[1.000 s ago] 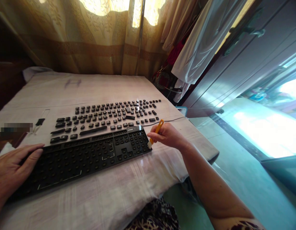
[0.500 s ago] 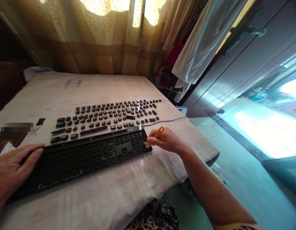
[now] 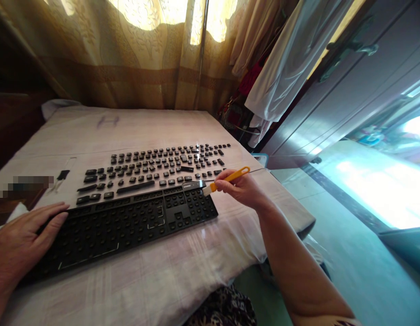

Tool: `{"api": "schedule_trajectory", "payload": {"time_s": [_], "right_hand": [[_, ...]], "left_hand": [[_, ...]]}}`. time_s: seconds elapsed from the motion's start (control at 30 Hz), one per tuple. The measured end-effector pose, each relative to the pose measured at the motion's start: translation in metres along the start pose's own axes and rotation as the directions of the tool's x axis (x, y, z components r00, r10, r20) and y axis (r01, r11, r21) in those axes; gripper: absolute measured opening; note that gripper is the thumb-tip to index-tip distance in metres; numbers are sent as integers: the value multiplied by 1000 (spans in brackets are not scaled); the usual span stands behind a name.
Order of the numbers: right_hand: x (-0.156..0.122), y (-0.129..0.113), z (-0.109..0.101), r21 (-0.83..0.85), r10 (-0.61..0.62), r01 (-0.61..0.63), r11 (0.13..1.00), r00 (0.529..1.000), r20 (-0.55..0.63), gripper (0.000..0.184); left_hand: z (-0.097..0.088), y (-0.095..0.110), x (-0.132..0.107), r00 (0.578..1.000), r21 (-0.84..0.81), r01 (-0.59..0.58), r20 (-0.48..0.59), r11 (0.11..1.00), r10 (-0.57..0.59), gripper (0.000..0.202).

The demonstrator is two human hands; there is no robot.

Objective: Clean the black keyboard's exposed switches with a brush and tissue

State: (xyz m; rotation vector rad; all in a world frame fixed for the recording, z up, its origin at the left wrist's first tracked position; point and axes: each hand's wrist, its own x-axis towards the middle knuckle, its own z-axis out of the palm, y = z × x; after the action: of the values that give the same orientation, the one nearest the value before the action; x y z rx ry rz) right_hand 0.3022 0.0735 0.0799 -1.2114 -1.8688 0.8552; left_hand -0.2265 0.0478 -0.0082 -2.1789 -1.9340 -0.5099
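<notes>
A black keyboard [image 3: 135, 226] with its keycaps off lies slantwise on the cloth-covered table. My left hand [image 3: 33, 240] holds its left end, thumb on top and fingers along the far edge. In my right hand [image 3: 238, 186] is a small brush [image 3: 239, 174] with a yellow handle, pinched between thumb and fingers. The pale bristles touch or hover just over the number pad's upper right corner; I cannot tell which. Loose black keycaps [image 3: 138, 165] are laid out in rows behind the keyboard, with the long space bar [image 3: 135, 187] nearest to it.
A small black-ended tool [image 3: 63, 174] lies at the left of the table, near a pixelated patch. A thin cable [image 3: 257, 171] runs off the table's right edge. Curtains [image 3: 145, 68] hang behind; hanging clothes [image 3: 281, 68] and a door [image 3: 318, 104] stand to the right.
My right hand has moved the brush up along the number pad to its top edge, and the handle now tilts lower to the right. My left hand keeps its hold on the keyboard.
</notes>
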Motion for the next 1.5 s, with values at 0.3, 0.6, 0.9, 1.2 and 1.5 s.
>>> {"api": "schedule_trajectory", "payload": {"time_s": [0.3,0.6,0.9,1.2,1.5], "right_hand": [[14,-12,21,75,-132,125,989,985,109,13],[5,-1,52,47,-128,122,991,978,167,17],[2,2,57,86,-223,209,974,948,225,18],[-1,1,67,121,-392,373,920,879,271,11],[-3,-8,65,159,-359,322,933,854,377,11]], "left_hand": [[-39,57,3,996,-105,11,-83,994,-20,47],[-45,112,-5,946,-133,-281,-203,950,252,27],[-33,140,-13,829,-126,-556,-163,822,535,38],[-24,156,-14,816,-76,-575,10,814,578,81],[-19,161,-18,867,-86,-495,15,864,498,64]]}}
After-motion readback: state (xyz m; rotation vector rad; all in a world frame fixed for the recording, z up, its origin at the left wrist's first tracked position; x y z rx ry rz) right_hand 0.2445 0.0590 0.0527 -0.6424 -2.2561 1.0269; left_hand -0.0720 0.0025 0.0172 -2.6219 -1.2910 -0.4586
